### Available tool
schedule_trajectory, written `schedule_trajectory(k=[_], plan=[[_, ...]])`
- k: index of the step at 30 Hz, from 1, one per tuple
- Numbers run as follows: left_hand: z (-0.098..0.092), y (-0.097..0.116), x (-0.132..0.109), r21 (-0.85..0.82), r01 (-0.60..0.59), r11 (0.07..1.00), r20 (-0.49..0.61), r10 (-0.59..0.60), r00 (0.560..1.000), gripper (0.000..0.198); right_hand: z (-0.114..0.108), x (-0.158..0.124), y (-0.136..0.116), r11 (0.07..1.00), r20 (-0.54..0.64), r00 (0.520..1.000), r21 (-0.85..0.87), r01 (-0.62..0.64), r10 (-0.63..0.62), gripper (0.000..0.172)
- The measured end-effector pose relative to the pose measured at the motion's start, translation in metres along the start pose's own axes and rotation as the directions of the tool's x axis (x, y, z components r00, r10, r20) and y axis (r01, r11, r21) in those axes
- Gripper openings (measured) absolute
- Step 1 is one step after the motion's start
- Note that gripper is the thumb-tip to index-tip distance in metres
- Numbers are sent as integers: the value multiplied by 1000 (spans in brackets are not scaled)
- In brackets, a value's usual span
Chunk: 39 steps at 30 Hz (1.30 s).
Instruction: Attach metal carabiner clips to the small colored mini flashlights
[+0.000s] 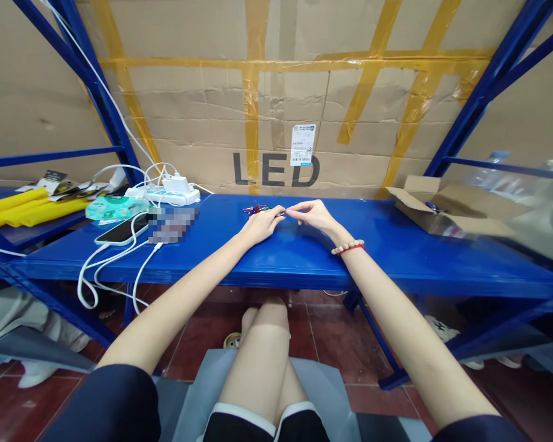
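Observation:
My left hand (260, 224) rests low over the blue tabletop, fingers closed around a small dark, shiny piece (281, 213) whose kind I cannot make out. My right hand (317, 215) meets it from the right, thumb and forefinger pinched at the end of that piece. What sits between those right fingertips is too small to name. Just behind the left hand, a small purple object (252, 210) with a bit of green shows on the table, partly covered by the hand.
A black-screened phone (123, 229) with white cables lies left, near a power strip (179, 195) and a teal packet (115, 207). Yellow rolled items (32, 205) are further left. An open cardboard box (461, 209) stands right. A taped cardboard wall (203, 116) rises behind.

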<state>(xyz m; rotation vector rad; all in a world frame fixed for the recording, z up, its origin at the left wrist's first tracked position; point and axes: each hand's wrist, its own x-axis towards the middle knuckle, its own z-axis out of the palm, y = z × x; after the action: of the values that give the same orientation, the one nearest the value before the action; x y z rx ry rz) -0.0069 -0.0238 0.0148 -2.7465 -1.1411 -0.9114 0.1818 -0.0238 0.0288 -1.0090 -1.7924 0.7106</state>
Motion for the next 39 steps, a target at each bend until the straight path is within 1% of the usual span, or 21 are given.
schedule_trajectory(k=[4, 10, 18, 25, 30, 33, 35, 37, 39], plan=[[0, -1, 0, -41, -30, 999, -27, 29, 999, 23, 1, 0, -2, 1000, -16, 1000, 20, -5, 5, 49], [3, -5, 1, -75, -59, 995, -34, 56, 998, 22, 2, 0, -1, 998, -30, 999, 66, -12, 14, 48], [7, -9, 5, -83, -135, 987, -31, 132, 991, 22, 1, 1, 2, 999, -6, 1000, 26, 25, -25, 45], [5, -10, 3, -98, -122, 988, 11, 124, 992, 22, 2, 4, 8, 995, 5, 995, -29, 99, -99, 44], [3, -7, 2, -76, -99, 992, 20, 101, 995, 22, 6, 3, 6, 989, 23, 993, -84, 118, -117, 44], [3, -6, 1, -24, -78, 997, 10, 78, 997, 21, 7, 2, 3, 991, 17, 995, -89, 97, -96, 46], [4, -6, 1, 3, -66, 998, -2, 66, 998, 20, 7, 2, 2, 995, 17, 998, -79, 58, -57, 48], [5, -8, 1, -2, -66, 998, -16, 66, 998, 20, 7, 1, 1, 998, 22, 1000, -65, 5, -3, 49], [5, -9, 1, -36, -92, 995, -22, 92, 996, 22, 6, 2, 2, 997, 43, 998, -53, -49, 52, 50]])
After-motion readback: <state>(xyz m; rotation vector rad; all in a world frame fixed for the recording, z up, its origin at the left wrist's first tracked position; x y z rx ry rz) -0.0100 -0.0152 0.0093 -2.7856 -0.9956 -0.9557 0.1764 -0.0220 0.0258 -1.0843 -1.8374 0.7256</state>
